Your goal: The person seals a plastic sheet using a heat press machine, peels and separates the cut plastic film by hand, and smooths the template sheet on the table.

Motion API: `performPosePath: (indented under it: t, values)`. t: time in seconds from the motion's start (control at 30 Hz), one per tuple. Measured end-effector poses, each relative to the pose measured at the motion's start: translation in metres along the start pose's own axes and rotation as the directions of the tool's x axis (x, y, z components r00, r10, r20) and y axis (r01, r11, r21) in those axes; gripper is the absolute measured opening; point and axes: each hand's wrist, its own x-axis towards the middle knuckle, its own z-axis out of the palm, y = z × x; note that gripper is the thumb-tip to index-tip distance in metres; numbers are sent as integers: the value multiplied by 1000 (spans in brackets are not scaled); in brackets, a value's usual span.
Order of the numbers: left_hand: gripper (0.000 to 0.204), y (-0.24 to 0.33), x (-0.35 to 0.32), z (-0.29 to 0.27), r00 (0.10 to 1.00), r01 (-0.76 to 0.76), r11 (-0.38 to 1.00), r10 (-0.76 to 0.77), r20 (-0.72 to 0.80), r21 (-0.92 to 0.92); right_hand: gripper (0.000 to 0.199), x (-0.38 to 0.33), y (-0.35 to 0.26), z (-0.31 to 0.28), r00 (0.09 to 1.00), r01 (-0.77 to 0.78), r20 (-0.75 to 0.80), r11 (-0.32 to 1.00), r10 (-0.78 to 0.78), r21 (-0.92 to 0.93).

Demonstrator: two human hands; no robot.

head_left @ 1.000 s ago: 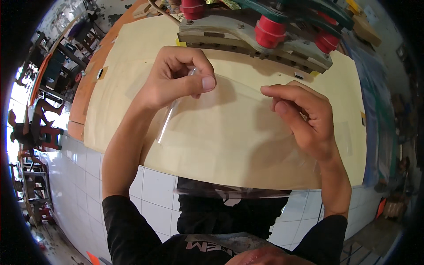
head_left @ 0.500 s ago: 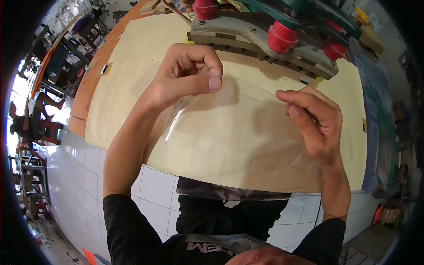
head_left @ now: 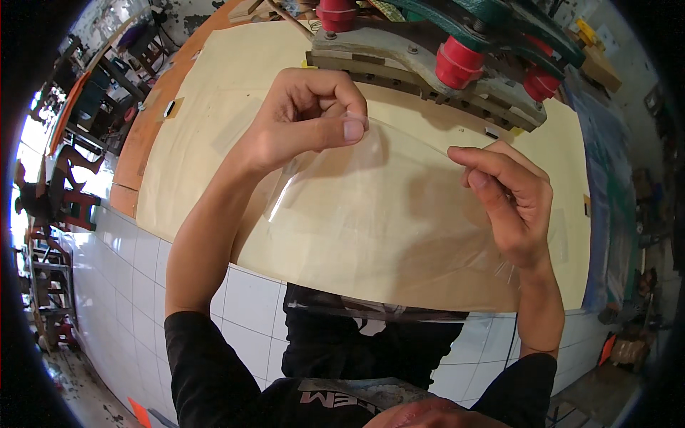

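Cream work surface [head_left: 239, 57] in my view; clear film [head_left: 357, 214] above it, between both hands. I'd keep tension light and even; hard pulling may crease it. Left hand [head_left: 300, 133]: wrist bent inward, thumb and forefinger pinching the far edge. Right hand [head_left: 512, 196]: curled, forefinger at that edge; whether clamped, I cannot tell.

We see an orange-brown wooden counter [head_left: 125, 180], bare along its left side and mostly covered by a pale yellow sheet [head_left: 189, 167]. A small dark piece [head_left: 169, 109] lies near the sheet's left edge. We cannot tell whether the grey metal beam [head_left: 374, 58] rests on it. Clear film [head_left: 342, 214] hangs past the near edge.
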Motion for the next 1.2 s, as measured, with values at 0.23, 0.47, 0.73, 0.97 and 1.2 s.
performPosePath:
  t: [0.23, 0.47, 0.73, 0.97, 1.2]
  values:
    - [26, 1, 0, -4, 1000, -7, 1000, 6, 25, 10, 22, 1, -4, 0, 1000, -27, 0, 999, 27, -18]
    - [21, 1, 2, 3, 998, 25, 998, -28, 50, 59, 20, 1, 0, 3, 1000, -1, -15, 999, 0, -49]
    - [18, 11, 1, 2, 995, 60, 995, -67, 80, 78, 19, 1, 2, 4, 999, 17, -28, 999, -19, -48]
    - [18, 8, 1, 1, 994, 69, 995, -74, 77, 69, 18, 1, 2, 5, 999, 13, -34, 999, -14, -45]
    - [24, 9, 2, 4, 995, 83, 996, -85, 60, 44, 19, 1, 4, 4, 999, 22, -23, 997, -23, -67]
